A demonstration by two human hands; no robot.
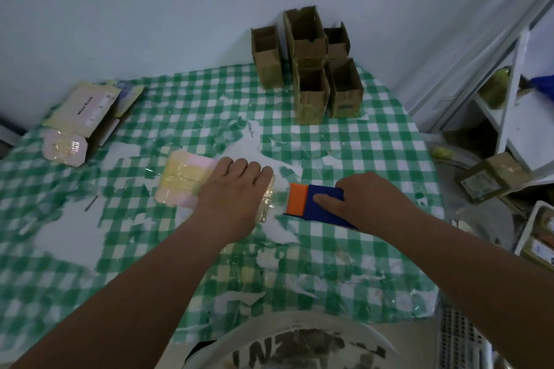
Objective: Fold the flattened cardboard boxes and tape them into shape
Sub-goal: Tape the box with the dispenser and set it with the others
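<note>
Cardboard box (183,178) flat, glossy tape; left hand (236,189) pressing.

A pale, bare wall (150,9) rises behind a table covered by a worn green-and-white checked cloth (344,141), torn in patches. To the right stands a white shelf unit (509,117) above a cluttered floor (479,219). The light is dim and bluish.
</note>
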